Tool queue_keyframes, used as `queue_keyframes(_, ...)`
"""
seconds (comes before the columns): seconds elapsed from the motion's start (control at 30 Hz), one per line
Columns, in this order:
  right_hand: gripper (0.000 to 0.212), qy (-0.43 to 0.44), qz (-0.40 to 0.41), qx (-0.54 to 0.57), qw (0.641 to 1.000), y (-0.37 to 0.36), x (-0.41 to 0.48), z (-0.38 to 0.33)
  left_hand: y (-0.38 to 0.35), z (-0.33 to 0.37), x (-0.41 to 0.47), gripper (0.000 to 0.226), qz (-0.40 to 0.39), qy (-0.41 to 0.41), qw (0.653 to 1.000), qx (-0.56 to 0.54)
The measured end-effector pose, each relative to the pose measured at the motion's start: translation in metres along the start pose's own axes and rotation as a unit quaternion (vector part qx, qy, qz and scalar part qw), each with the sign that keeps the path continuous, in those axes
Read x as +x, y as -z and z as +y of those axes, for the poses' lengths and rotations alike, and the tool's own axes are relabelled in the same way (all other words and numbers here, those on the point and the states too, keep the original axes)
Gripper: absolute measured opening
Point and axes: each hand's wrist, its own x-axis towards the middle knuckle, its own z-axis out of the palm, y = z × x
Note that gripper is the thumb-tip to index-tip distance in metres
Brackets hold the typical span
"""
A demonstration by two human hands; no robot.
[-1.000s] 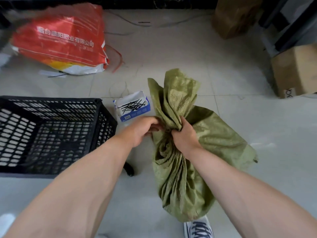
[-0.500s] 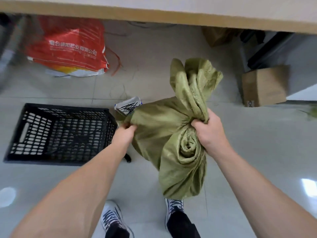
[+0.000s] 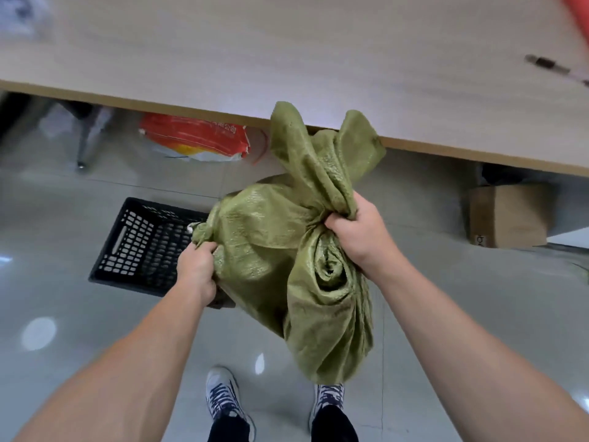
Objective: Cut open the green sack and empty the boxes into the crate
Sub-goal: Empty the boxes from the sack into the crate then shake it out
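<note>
Sack [image 3: 280, 237] first: I have the green woven sack lifted clear of the floor, hanging in front of the table [image 3: 287, 52] edge, above and to the right of the black crate [image 3: 140, 247]. My right hand [image 3: 360, 231] is closed tight around the gathered neck, where the loose mouth flares upward. My left hand [image 3: 196, 272] is clamped on a bunched corner at the sack's left side, just over the crate's near right corner.

To do this step well, I judge I should keep the neck pinched so nothing spills early, bring the bulk squarely over the crate's open middle and not its rim, and keep the weight low before any opening or cutting. The woven cloth looks slippery and slack, so both fists need a full handful, not a fingertip pinch.

Much is hidden from me. I cannot see any boxes; the sack's folds conceal whatever is inside, and I cannot tell how full it is. No cutting tool is clearly in view; a thin dark object [image 3: 551, 67] on the far right of the table is too blurred to name. The sack covers the crate's right side. Under the table, a red printed bag [image 3: 197, 138] is partly cut off by the edge, and a cardboard box [image 3: 506, 215] sits to the right.
</note>
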Motion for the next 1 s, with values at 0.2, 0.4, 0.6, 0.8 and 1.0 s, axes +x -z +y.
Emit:
queue_keyframes(0.2, 0.043, -0.008, -0.042, -0.063, 0.997, -0.084, 0.017, -0.037, 0.092, 0.049, 0.011, 0.016, 0.099, -0.049, 0.991, -0.079)
queue_keyframes(0.4, 0.032, 0.003, -0.048, -0.089, 0.995, -0.181, 0.026, -0.095, 0.184, 0.080, 0.031, 0.018, 0.087, -0.029, 0.992, -0.086)
queue_keyframes(0.6, 0.022, 0.024, -0.050, -0.112, 0.992, -0.229, 0.023, -0.167, 0.234, 0.144, 0.022, 0.019, 0.063, -0.062, 0.989, -0.116)
queue_keyframes(0.8, 0.035, -0.001, -0.049, -0.094, 0.994, -0.284, 0.029, -0.184, 0.296, 0.206, 0.028, 0.019, 0.085, -0.129, 0.976, -0.152)
queue_keyframes(1.0, 0.040, -0.077, -0.049, -0.039, 0.995, -0.340, 0.040, -0.134, 0.333, 0.248, 0.049, 0.016, 0.175, -0.182, 0.951, -0.180)
